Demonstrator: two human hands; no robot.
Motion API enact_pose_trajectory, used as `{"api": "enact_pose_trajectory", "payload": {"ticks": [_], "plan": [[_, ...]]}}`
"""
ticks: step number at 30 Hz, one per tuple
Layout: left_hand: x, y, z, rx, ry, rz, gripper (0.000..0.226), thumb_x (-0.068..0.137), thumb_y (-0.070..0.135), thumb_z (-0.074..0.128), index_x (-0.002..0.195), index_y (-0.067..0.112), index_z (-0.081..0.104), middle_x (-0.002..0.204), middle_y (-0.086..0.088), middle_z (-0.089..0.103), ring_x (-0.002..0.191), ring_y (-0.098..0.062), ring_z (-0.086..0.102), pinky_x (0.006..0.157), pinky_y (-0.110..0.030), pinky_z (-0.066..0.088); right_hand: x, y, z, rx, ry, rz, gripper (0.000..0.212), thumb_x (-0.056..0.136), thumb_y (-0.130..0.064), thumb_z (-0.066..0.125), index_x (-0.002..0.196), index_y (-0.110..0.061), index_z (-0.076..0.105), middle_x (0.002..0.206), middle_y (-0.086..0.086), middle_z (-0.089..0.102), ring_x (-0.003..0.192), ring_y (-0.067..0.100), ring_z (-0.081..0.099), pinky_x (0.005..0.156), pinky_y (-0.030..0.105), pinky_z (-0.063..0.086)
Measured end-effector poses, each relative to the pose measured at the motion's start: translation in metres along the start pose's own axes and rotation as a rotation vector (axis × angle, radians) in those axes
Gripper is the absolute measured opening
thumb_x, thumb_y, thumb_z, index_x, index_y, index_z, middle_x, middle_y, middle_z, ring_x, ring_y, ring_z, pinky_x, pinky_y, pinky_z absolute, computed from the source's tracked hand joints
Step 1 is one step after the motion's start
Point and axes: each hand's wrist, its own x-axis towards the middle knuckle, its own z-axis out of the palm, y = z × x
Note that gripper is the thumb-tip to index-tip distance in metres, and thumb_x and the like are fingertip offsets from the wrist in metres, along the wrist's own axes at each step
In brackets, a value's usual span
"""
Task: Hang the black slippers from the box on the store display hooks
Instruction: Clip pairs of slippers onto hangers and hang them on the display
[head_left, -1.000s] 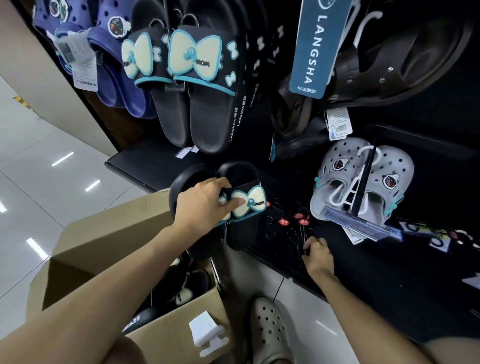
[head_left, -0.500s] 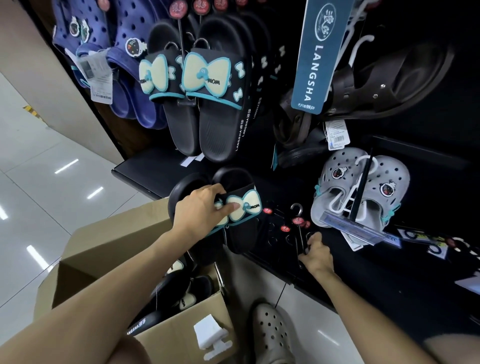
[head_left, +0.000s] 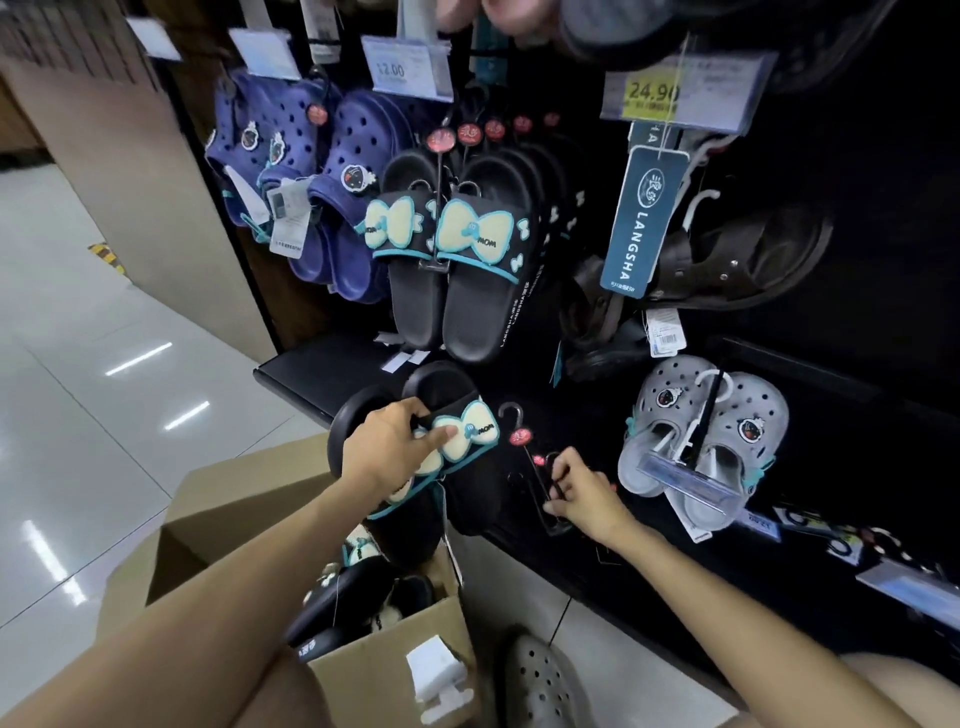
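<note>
Slippers (head_left: 415, 447) gripped by left hand (head_left: 387, 452); right hand (head_left: 582, 491) pinches hook (head_left: 545, 486)

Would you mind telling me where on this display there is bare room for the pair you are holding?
The dark panel between the held black bow slippers and the grey clogs is bare apart from the lower hook that the right hand grips. The row above is crowded: hung bow slippers, blue clogs, brown sandals.

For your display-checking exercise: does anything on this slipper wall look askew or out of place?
Mostly the brown sandals right of the Langsha tag: they hang tilted almost sideways, while the bow slippers beside them hang straight down. The pair in the left hand is simply not hung yet.
</note>
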Motion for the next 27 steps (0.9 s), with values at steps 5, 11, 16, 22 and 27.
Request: {"api": "enact_pose_trajectory", "payload": {"ticks": [5, 11, 16, 22, 27], "plan": [[-0.011, -0.015, -0.021, -0.045, 0.038, -0.041, 0.042, 0.082, 0.064, 0.062, 0.099, 0.026, 0.058, 0.073, 0.005, 0.067, 0.066, -0.015, 0.067, 0.068, -0.040, 0.056, -0.002, -0.054, -0.028, -0.052, -0.079, -0.141, 0.046, 0.079, -0.011, 0.076, 0.093, -0.030, 0.037, 0.074, -0.005, 0.061, 0.054, 0.001, 0.049, 0.063, 0.027, 0.049], [-0.023, -0.037, -0.049, -0.055, 0.055, -0.116, 0.038, 0.085, 0.061, 0.063, 0.099, 0.027, 0.057, 0.075, 0.005, 0.066, 0.070, -0.017, 0.067, 0.071, -0.039, 0.056, -0.014, -0.111, -0.045, -0.036, -0.095, -0.216, 0.044, 0.079, -0.017, 0.076, 0.094, -0.032, 0.037, 0.081, 0.002, 0.068, 0.058, 0.003, 0.056, 0.068, 0.028, 0.052], [-0.030, -0.057, -0.069, -0.270, 0.101, -0.252, 0.036, 0.084, 0.051, 0.070, 0.092, 0.016, 0.066, 0.068, 0.004, 0.064, 0.059, -0.010, 0.062, 0.055, -0.028, 0.043, -0.017, -0.154, -0.030, -0.011, -0.070, -0.281, 0.048, 0.082, -0.011, 0.074, 0.087, -0.033, 0.032, 0.085, 0.000, 0.067, 0.055, -0.001, 0.053, 0.060, 0.021, 0.048], [-0.034, -0.077, -0.080, -0.722, 0.171, -0.382, 0.033, 0.081, 0.039, 0.078, 0.079, 0.008, 0.067, 0.068, -0.008, 0.064, 0.057, -0.020, 0.057, 0.061, -0.032, 0.047, -0.015, -0.197, -0.009, 0.115, -0.178, -0.320, 0.047, 0.081, 0.000, 0.073, 0.098, -0.016, 0.033, 0.094, 0.009, 0.071, 0.053, 0.005, 0.063, 0.058, 0.015, 0.047], [-0.040, -0.072, -0.088, -0.928, 0.136, -0.393, 0.028, 0.086, 0.028, 0.075, 0.080, 0.004, 0.062, 0.056, -0.009, 0.064, 0.040, -0.017, 0.058, 0.042, -0.023, 0.047, -0.014, -0.205, -0.001, 0.123, -0.232, -0.315, 0.047, 0.081, 0.001, 0.074, 0.102, -0.015, 0.034, 0.091, 0.011, 0.073, 0.058, 0.014, 0.067, 0.062, 0.022, 0.053]]}}
